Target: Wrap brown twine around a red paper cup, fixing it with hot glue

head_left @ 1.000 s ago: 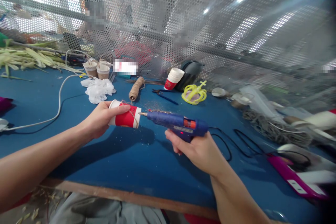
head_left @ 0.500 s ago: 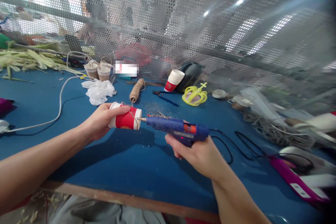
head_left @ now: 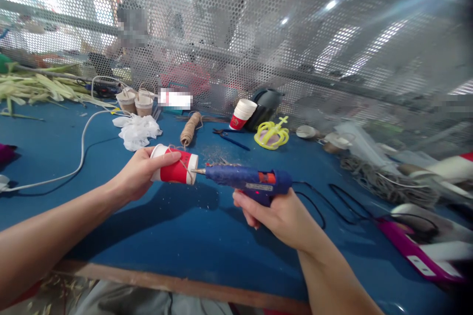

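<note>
My left hand grips a red and white paper cup, which lies sideways in the air over the table. A strand of twine runs across the cup, pressed down by my left thumb, and leads back towards a twine spool just behind. In my right hand is a blue hot glue gun, its fingers wrapped round the handle. The nozzle points left, at the cup's end beside the twine; whether it touches cannot be made out. A small red light glows on the gun's body.
Behind stand stacked paper cups, blue-handled pliers and a yellow crown. A crumpled white plastic bag lies near two twine-wrapped cups. A purple power strip sits at right, with black cord. Perforated metal sheeting closes the back.
The view has shifted slightly. Both hands keep their hold, and the cup and glue gun stay nearly in place, with the nozzle near the cup's end.
</note>
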`<act>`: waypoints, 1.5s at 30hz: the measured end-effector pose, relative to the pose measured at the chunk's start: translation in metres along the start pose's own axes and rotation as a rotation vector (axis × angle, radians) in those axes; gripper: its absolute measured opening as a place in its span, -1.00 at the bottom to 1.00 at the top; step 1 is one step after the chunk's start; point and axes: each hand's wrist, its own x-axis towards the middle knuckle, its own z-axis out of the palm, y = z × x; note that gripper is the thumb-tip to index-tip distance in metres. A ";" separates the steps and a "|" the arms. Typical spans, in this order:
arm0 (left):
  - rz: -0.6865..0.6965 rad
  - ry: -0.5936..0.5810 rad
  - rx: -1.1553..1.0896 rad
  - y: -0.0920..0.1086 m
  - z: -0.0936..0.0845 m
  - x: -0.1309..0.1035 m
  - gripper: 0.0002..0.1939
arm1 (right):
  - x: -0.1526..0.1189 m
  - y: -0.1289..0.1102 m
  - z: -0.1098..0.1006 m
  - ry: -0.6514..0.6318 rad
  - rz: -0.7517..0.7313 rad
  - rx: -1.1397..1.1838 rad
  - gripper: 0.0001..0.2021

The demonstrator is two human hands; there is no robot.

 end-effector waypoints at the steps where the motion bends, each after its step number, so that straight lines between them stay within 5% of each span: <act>1: 0.003 -0.001 0.002 0.000 0.000 0.000 -0.83 | 0.000 0.000 0.000 -0.009 0.002 0.008 -0.77; 27: 0.082 -0.002 0.036 -0.002 0.003 -0.004 -0.87 | 0.008 0.002 -0.003 0.013 0.052 0.207 -0.73; 45: 0.114 0.009 0.078 -0.002 0.003 -0.005 -0.84 | 0.012 0.008 -0.006 -0.140 0.111 0.402 -0.75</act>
